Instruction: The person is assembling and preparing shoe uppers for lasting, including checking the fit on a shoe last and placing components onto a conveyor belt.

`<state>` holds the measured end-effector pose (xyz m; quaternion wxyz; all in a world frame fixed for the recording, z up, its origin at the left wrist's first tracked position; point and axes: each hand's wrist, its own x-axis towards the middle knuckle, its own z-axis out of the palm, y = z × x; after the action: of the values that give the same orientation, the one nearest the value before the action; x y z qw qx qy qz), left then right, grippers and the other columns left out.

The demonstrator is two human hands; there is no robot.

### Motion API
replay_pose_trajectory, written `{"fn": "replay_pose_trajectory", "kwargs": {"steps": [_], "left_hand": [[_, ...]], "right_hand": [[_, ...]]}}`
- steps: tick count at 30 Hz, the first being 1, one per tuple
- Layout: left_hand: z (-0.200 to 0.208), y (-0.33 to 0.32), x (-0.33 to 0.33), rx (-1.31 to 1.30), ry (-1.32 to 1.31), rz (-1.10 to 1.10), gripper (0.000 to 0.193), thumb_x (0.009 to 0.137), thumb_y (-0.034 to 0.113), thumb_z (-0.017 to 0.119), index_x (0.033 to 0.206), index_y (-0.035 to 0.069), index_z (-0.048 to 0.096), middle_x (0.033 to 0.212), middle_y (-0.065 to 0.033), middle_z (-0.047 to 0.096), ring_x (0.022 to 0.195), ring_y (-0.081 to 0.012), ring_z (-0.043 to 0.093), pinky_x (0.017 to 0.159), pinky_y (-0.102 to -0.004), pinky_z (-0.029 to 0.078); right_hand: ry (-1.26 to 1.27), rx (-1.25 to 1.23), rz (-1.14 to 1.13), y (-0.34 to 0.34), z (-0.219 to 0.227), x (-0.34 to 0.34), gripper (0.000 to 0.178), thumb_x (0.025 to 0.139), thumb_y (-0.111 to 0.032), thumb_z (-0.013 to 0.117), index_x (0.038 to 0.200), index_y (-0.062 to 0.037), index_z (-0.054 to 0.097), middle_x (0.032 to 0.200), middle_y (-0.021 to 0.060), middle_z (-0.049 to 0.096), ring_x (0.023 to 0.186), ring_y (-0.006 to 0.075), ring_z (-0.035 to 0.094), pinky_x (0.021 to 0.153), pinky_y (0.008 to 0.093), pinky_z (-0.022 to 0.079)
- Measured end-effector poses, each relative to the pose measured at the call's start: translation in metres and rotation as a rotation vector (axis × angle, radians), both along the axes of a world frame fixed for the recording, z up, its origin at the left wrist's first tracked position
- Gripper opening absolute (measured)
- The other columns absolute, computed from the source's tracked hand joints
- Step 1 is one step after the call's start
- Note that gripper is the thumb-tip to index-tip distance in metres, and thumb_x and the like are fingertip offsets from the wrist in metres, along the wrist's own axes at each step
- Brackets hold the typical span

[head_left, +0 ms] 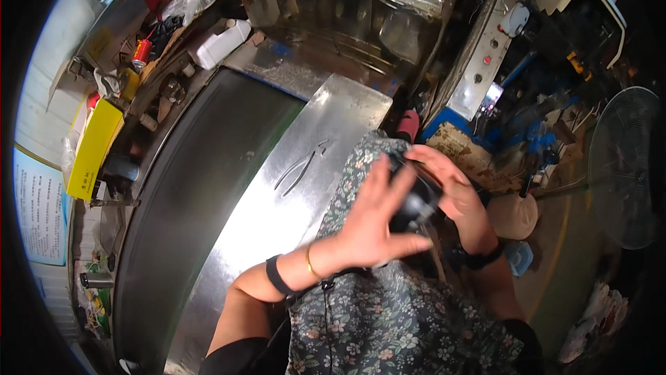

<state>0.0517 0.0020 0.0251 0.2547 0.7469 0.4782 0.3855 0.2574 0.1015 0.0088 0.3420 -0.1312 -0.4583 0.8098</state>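
Both my hands are raised in front of the floral apron (388,326), about a glossy black rounded thing (417,203) whose kind I cannot make out. My left hand (371,222) is blurred by motion, its fingers spread on the near left side of that thing. My right hand (449,184) is on its far right side, open, with the fingers stretched and slightly curved. Whether either palm touches it is unclear. On the shiny metal tabletop (263,201) to the left lies a pair of thin-handled pliers (298,172).
A dark conveyor belt (201,146) runs along the metal tabletop's left side. Beyond it are a white plastic jug (223,43), a red can (141,53) and a yellow box (96,147). To the right stand a machine control panel (485,56) and a fan (624,167).
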Motion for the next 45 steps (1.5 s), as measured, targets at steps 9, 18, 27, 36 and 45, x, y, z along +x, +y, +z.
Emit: {"fn": "replay_pose_trajectory", "kwargs": {"steps": [9, 18, 27, 36, 45], "left_hand": [[-0.071, 0.086, -0.056, -0.118, -0.116, 0.175, 0.041, 0.09, 0.025, 0.068, 0.123, 0.001, 0.062, 0.125, -0.0201, 0.063, 0.116, -0.0377, 0.06, 0.1, -0.0433, 0.047], [-0.222, 0.084, -0.111, -0.098, 0.675, 0.598, 0.058, 0.092, 0.038, 0.059, 0.138, 0.004, 0.05, 0.147, -0.0248, 0.041, 0.137, -0.044, 0.036, 0.112, -0.0528, 0.03], [-0.197, 0.097, -0.094, -0.107, 0.581, 0.602, 0.055, 0.091, 0.038, 0.055, 0.134, 0.004, 0.054, 0.143, -0.0243, 0.047, 0.136, -0.0439, 0.038, 0.111, -0.053, 0.031], [-0.202, 0.081, -0.106, -0.112, 0.597, 0.633, 0.054, 0.091, 0.037, 0.056, 0.134, 0.004, 0.055, 0.143, -0.0243, 0.047, 0.135, -0.0446, 0.038, 0.11, -0.0535, 0.031], [-0.213, 0.091, -0.109, -0.127, 0.642, 0.6, 0.054, 0.092, 0.035, 0.057, 0.138, 0.008, 0.051, 0.146, -0.0212, 0.043, 0.137, -0.0434, 0.037, 0.112, -0.0536, 0.03]], "right_hand": [[-0.454, -0.708, -0.199, -0.084, -0.073, 0.136, 0.067, 0.081, -0.025, 0.067, 0.139, 0.004, 0.048, 0.132, 0.0166, 0.061, 0.121, 0.0257, 0.059, 0.105, 0.0391, 0.046], [-0.17, -0.186, -0.529, -0.014, -0.031, -0.002, 0.043, 0.098, -0.028, 0.049, 0.128, 0.0035, 0.057, 0.124, 0.0137, 0.065, 0.112, 0.0245, 0.064, 0.101, 0.0384, 0.049], [-0.651, 0.36, -0.703, 0.271, -0.137, -0.169, 0.066, 0.075, -0.011, 0.076, 0.135, -0.0006, 0.049, 0.119, 0.0189, 0.066, 0.109, 0.0314, 0.064, 0.096, 0.0392, 0.05], [-0.619, 0.469, -0.091, 0.148, -0.1, -0.154, 0.03, 0.089, -0.013, 0.07, 0.115, 0.001, 0.067, 0.114, 0.013, 0.071, 0.104, 0.0215, 0.068, 0.09, 0.0345, 0.053], [-0.707, 1.38, -0.144, -0.04, -0.101, -0.078, 0.038, 0.093, -0.032, 0.062, 0.126, -0.0126, 0.065, 0.152, 0.0067, 0.043, 0.147, 0.0311, 0.026, 0.121, 0.0462, 0.018]]}}
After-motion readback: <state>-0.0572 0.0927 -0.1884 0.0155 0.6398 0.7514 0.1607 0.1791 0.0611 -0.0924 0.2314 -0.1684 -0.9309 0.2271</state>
